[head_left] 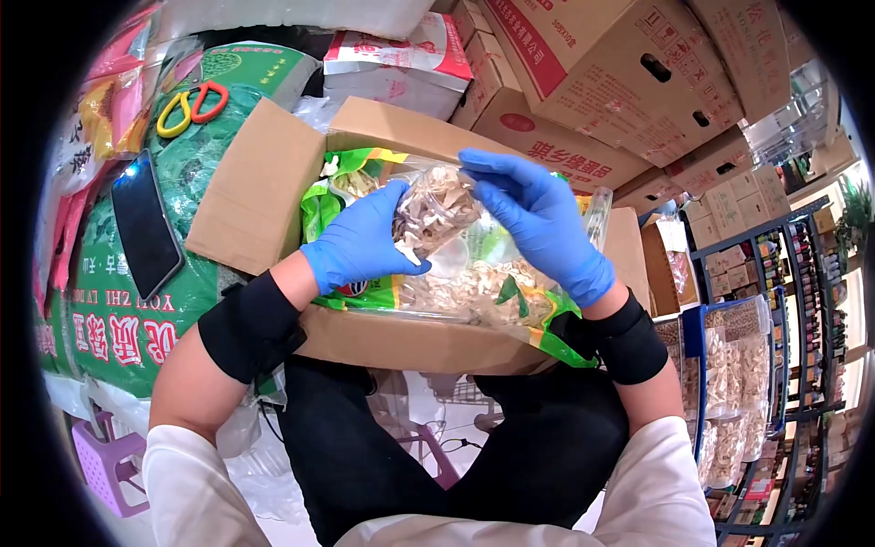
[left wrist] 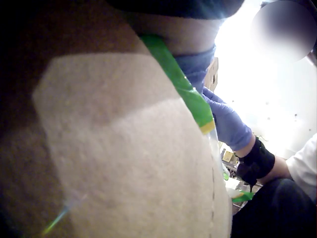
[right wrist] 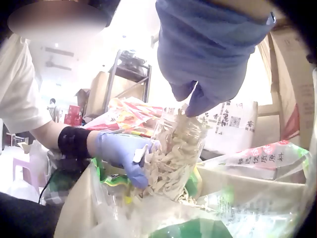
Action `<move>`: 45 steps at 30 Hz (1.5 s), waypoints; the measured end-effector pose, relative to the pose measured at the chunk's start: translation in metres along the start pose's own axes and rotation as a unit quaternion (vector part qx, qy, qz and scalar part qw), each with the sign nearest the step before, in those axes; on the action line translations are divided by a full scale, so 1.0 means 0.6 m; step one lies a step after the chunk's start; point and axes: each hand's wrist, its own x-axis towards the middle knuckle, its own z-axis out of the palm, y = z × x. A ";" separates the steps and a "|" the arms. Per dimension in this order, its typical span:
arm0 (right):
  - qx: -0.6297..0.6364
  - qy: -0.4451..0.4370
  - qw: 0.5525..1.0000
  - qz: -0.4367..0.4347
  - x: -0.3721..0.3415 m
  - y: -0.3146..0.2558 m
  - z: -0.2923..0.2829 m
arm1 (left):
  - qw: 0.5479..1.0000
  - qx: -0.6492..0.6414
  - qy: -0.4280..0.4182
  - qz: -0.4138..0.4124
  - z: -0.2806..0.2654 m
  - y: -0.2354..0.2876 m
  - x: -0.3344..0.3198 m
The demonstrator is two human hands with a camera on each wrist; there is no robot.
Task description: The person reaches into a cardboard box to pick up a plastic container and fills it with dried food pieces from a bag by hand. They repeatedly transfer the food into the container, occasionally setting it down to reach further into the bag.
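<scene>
My blue-gloved left hand (head_left: 357, 239) grips a clear plastic jar (head_left: 439, 211) filled with pale dried mushroom slices. The jar leans over an open cardboard box (head_left: 401, 339). At the jar's mouth is my gloved right hand (head_left: 547, 223); in the right wrist view its thumb and finger pinch together over the top slices (right wrist: 171, 166), around a small pale piece. Beneath both hands, a large clear bag with green edges (head_left: 374, 296) lies in the box, holding loose dried mushroom slices (head_left: 497, 284). Cardboard fills most of the left wrist view, hiding the left hand's fingers.
Left of the box, a phone (head_left: 146, 224) and scissors with yellow and red handles (head_left: 193, 109) lie on green sacks (head_left: 109, 319). Stacked cartons (head_left: 629, 91) stand behind, and a rack of bottles (head_left: 802, 301) is at right. A purple stool (head_left: 109, 460) stands at lower left.
</scene>
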 end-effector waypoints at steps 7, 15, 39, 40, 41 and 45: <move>-0.045 0.019 0.999 0.004 0.000 0.020 -0.003 | 1.000 0.012 0.016 0.006 0.005 -0.009 0.001; -0.041 0.061 0.997 -0.023 0.004 0.013 -0.010 | 0.998 -0.064 -0.006 0.013 -0.003 0.002 0.001; -0.311 0.017 0.935 -0.171 -0.004 -0.018 0.014 | 0.999 -0.046 -0.003 0.014 0.004 -0.011 0.002; -0.312 0.018 0.935 -0.170 -0.006 -0.025 0.018 | 0.999 -0.047 -0.006 0.006 0.001 -0.004 0.001; -0.377 -0.033 0.909 -0.174 -0.011 -0.035 0.026 | 0.999 -0.048 -0.010 -0.001 -0.001 0.001 0.001; -0.466 -0.084 0.855 -0.212 -0.011 -0.021 0.047 | 0.997 -0.059 -0.004 0.042 -0.003 0.004 0.001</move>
